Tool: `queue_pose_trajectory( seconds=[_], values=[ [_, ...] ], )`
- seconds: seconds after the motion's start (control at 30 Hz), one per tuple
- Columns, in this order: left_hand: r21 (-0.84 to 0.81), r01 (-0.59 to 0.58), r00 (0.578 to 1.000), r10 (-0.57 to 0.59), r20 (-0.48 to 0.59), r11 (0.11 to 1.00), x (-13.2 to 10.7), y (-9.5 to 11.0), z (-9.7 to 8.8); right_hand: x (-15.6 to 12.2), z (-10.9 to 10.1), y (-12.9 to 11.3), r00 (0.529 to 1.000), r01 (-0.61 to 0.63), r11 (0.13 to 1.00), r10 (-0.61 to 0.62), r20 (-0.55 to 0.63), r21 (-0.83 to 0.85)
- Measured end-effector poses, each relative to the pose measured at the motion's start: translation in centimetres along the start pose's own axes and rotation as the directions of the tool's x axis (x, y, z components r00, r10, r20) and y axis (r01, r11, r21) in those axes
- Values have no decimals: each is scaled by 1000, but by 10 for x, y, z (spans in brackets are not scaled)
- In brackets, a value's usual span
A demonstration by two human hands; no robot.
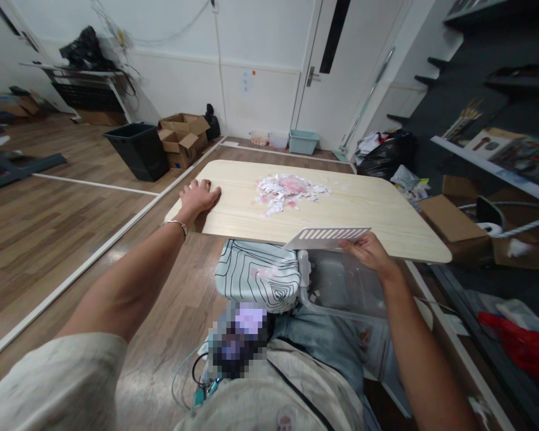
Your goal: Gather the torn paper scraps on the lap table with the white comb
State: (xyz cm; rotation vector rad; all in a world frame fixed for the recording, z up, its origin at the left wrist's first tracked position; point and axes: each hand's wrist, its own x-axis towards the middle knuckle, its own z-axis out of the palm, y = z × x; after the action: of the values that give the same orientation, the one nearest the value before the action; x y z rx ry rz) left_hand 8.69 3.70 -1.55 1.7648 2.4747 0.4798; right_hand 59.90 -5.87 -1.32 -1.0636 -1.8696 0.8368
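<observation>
Light wooden tabletop (377,209) lies in front of me with a pile of torn paper scraps (291,187), white and pink, near its middle. My left hand (198,196) rests on the left part of the top, fingers spread and holding nothing. At the near edge, my right hand (363,248) grips the right end of a thin white slotted panel (321,237). That panel stands tilted at the table edge, apart from the scraps. Below it is a clear plastic bin (348,284) with a few small bits inside. Left of the bin sits a pale cushion with black lines (256,272).
A black waste bin (139,149) and cardboard boxes (182,134) stand on the floor beyond the table's left end. Blue-green tub (303,142) is by the wall. An open carton (467,218) and dark shelving (498,114) flank the right side.
</observation>
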Motion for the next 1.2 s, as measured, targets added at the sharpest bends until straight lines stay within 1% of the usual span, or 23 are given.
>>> queue_pose_trajectory(
  seconds=[0.07,0.13,0.2,0.27,0.33,0.43,0.47,0.5,0.6,0.67,0.9,0.97,1.1,1.2],
  values=[
    [-3,1,1000,-1,-3,1000,0,0,1,-1,-1,4,999,-29,999,31,-41,45],
    [-16,0,1000,0,-11,1000,1,-1,2,-1,0,10,990,-48,995,59,-125,84],
    [-26,-3,1000,2,-16,1000,1,-1,2,1,2,16,967,-54,993,79,-244,107],
    [-29,-7,1000,6,-16,1000,1,-2,3,3,4,22,932,-49,993,83,-353,105],
    [-28,-9,1000,9,-15,1000,1,-1,3,5,7,27,902,-28,997,57,-428,72],
    [-16,-4,1000,4,-10,1000,1,0,2,7,9,31,869,11,1000,-17,-494,-14],
    [-10,-3,1000,3,-4,1000,1,0,2,7,10,31,867,15,999,-34,-498,-43],
    [-6,-2,1000,2,3,1000,1,0,2,7,11,31,874,13,997,-45,-484,-69],
    [-4,-9,1000,9,10,1000,0,1,1,7,14,29,930,17,993,-57,-362,-115],
    [-7,-10,1000,10,3,1000,-1,1,0,7,16,26,951,34,992,-69,-302,-118],
    [-15,-2,1000,2,0,1000,0,1,1,7,16,13,963,47,990,-79,-256,-130],
    [-20,0,1000,0,-1,1000,0,0,1,5,17,12,962,53,989,-87,-259,-135],
    [-24,1,1000,-2,-13,1000,0,0,2,1,20,9,944,69,983,-119,-306,-169],
    [-27,6,1000,-6,-16,1000,1,-1,3,1,22,7,952,83,979,-133,-275,-186]
  ],
)
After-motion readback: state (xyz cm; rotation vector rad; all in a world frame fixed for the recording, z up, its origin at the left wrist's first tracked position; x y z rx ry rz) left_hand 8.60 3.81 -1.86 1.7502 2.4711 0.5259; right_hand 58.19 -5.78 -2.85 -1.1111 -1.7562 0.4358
